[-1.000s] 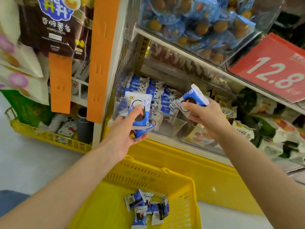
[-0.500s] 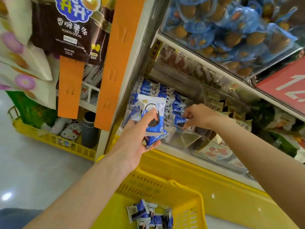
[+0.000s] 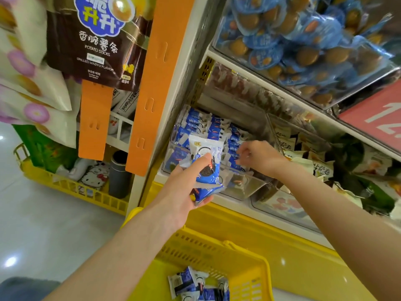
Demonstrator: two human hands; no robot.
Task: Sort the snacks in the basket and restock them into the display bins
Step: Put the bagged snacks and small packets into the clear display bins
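- The left hand grips a small stack of blue-and-white cookie packets. The thumb presses on the front of the top packet and the other fingers are curled under the stack. It holds them just in front of the clear display bin.
- The right hand is inside this bin, palm down, with the fingers bent over the rows of same packets that stand there. I cannot tell if the fingertips pinch a packet or only touch them.
- The right front part of the bin shows only its clear wall.
- Below the arms is a yellow basket, and some more blue-and-white packets lie in its bottom.
- Beside the bin, on the right, another clear bin keeps beige packets with dark print.
- On the shelf above, a bin is full of round brown snacks in blue wrappers, and a red price sign hangs near it.
- On the left hang two orange strips and a brown bag of potato sticks. Low on the floor stands a yellow crate.
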